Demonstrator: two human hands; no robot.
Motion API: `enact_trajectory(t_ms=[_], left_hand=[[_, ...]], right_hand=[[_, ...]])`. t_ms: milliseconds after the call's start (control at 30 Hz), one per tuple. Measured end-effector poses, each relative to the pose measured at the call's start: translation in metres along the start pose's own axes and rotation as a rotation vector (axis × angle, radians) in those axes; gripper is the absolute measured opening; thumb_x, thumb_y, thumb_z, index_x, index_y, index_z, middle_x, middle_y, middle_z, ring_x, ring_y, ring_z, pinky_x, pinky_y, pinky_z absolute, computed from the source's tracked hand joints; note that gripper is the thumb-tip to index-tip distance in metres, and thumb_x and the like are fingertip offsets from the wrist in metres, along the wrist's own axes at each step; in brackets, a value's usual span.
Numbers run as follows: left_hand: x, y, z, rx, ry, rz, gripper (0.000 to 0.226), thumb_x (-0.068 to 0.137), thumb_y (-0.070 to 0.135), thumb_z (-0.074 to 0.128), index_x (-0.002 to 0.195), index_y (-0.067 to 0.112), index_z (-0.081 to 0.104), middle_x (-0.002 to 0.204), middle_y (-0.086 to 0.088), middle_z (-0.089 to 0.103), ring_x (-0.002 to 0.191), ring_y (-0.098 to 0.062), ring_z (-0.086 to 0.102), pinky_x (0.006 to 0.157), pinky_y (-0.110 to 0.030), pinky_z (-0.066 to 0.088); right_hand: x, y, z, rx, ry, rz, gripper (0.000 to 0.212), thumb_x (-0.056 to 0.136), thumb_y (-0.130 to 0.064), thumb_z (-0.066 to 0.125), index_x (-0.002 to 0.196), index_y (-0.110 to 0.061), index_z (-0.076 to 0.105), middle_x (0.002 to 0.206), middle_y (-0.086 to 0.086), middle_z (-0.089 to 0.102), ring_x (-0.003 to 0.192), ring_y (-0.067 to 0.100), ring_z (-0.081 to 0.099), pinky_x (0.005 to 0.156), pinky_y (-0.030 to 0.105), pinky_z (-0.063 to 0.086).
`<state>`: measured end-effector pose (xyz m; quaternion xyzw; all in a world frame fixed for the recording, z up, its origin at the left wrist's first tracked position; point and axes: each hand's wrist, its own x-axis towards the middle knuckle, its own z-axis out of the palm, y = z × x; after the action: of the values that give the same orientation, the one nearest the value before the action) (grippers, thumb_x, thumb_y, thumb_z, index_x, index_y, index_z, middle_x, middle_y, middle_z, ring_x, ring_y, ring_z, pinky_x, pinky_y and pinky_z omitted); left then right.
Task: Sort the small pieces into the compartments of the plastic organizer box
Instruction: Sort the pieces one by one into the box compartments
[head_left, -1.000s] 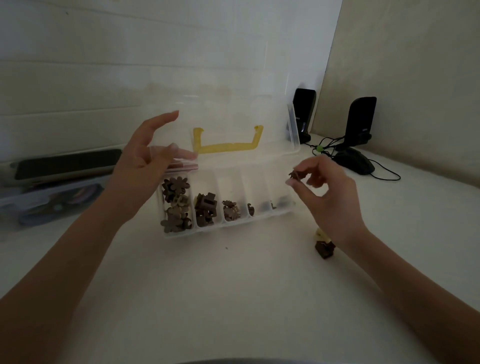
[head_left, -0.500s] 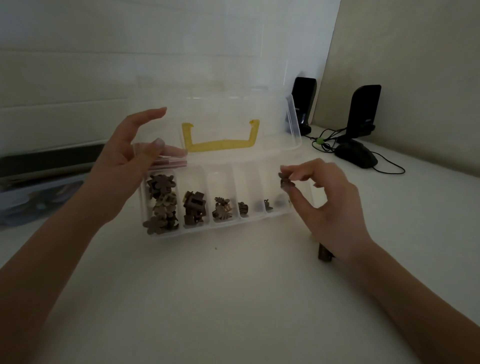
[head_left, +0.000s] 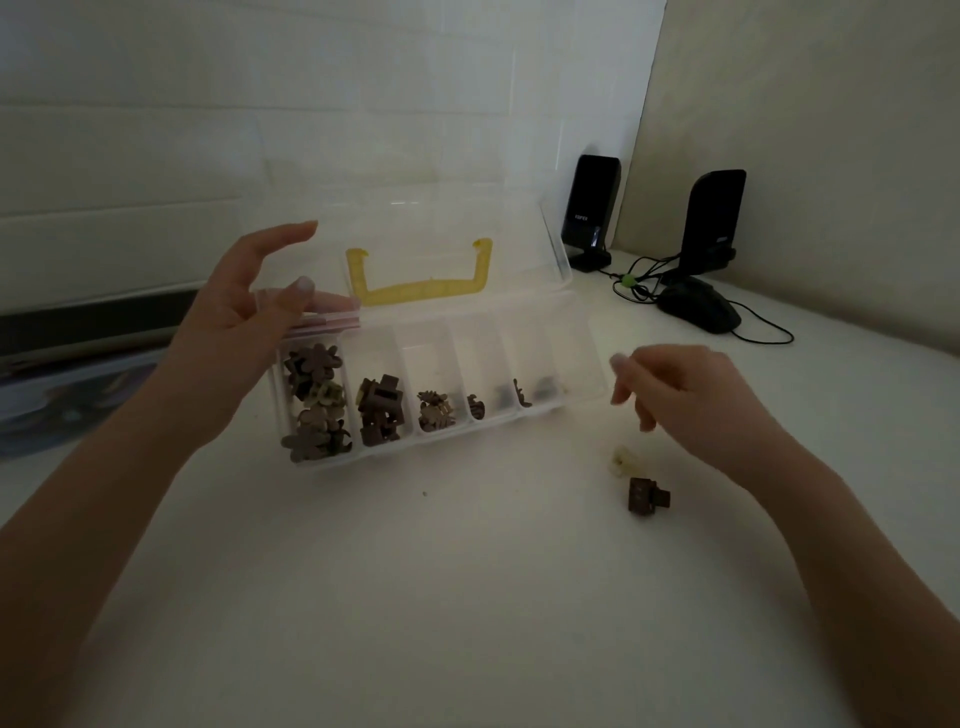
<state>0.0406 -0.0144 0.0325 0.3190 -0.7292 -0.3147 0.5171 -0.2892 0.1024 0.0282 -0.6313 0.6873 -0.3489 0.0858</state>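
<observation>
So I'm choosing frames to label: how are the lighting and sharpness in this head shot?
Head view: dim overall, so the pieces in the organizer box read as dark shapes; the right hand is motion-blurred, its grip unreadable; the left hand is sharper; wide-angle distortion bends the wall lines and the table; the two loose pieces stay distinguishable.

organizer box (head_left: 582, 402) compartments open above, raised lid (head_left: 415, 228) behind

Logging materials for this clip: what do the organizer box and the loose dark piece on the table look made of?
Organizer box: clear, glossy plastic; contents show through its walls. Dark piece: matte brown, blocky, perhaps wood or plastic; the dim light leaves it open.
</observation>
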Motion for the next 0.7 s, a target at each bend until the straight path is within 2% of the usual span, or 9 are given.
enact_trajectory(t_ms=[133, 233, 367, 467, 533, 700], left_hand=[[0.000, 0.002, 0.001, -0.011, 0.003, -0.011, 0.037, 0.100, 0.022, 0.047, 0.129, 0.044, 0.049, 0.094, 0.007, 0.076, 0.096, -0.015, 0.071, 0.098, -0.044, 0.046], [-0.001, 0.004, 0.002, 0.002, 0.007, -0.016, 0.036, 0.100, 0.023, 0.047, 0.130, 0.044, 0.048, 0.094, 0.009, 0.076, 0.097, -0.012, 0.071, 0.099, -0.043, 0.045], [-0.002, 0.005, 0.002, 0.002, 0.003, -0.030, 0.036, 0.098, 0.029, 0.049, 0.130, 0.044, 0.048, 0.095, 0.008, 0.076, 0.097, -0.012, 0.070, 0.101, -0.051, 0.044], [-0.002, 0.005, 0.001, -0.003, 0.005, -0.033, 0.036, 0.100, 0.025, 0.048, 0.130, 0.044, 0.049, 0.095, 0.007, 0.076, 0.098, -0.014, 0.070, 0.102, -0.053, 0.042], [-0.002, 0.005, 0.001, -0.002, 0.012, -0.031, 0.036, 0.100, 0.024, 0.048, 0.128, 0.046, 0.050, 0.094, 0.007, 0.076, 0.098, -0.014, 0.070, 0.102, -0.054, 0.043], [-0.002, 0.005, 0.002, -0.001, 0.013, -0.038, 0.036, 0.099, 0.025, 0.048, 0.129, 0.044, 0.049, 0.095, 0.008, 0.076, 0.096, -0.012, 0.071, 0.097, -0.047, 0.046]], right_hand=[[-0.002, 0.004, -0.004, 0.008, -0.381, 0.160, 0.037, 0.071, -0.060, 0.065, 0.072, -0.023, 0.061, 0.045, -0.003, 0.061, 0.036, 0.004, 0.048, 0.040, 0.016, 0.039], [-0.002, 0.008, -0.004, -0.040, -0.478, 0.147, 0.035, 0.061, -0.055, 0.076, 0.072, -0.026, 0.060, 0.045, -0.006, 0.056, 0.037, 0.005, 0.045, 0.040, 0.017, 0.038], [-0.003, 0.008, -0.002, 0.036, -0.466, -0.002, 0.024, 0.063, -0.042, 0.080, 0.073, -0.030, 0.062, 0.051, -0.008, 0.053, 0.043, 0.010, 0.047, 0.048, 0.026, 0.046], [-0.004, 0.003, 0.002, 0.113, -0.384, -0.141, 0.024, 0.066, -0.035, 0.080, 0.079, -0.031, 0.060, 0.053, -0.011, 0.047, 0.045, 0.003, 0.041, 0.050, 0.013, 0.039], [-0.005, 0.000, 0.004, 0.172, -0.341, -0.199, 0.025, 0.067, -0.028, 0.081, 0.079, -0.028, 0.059, 0.055, -0.010, 0.045, 0.047, 0.003, 0.038, 0.049, 0.012, 0.035], [-0.005, -0.005, 0.005, 0.171, -0.240, -0.296, 0.023, 0.068, -0.021, 0.081, 0.080, -0.027, 0.062, 0.064, -0.011, 0.050, 0.056, 0.006, 0.041, 0.054, 0.019, 0.038]])
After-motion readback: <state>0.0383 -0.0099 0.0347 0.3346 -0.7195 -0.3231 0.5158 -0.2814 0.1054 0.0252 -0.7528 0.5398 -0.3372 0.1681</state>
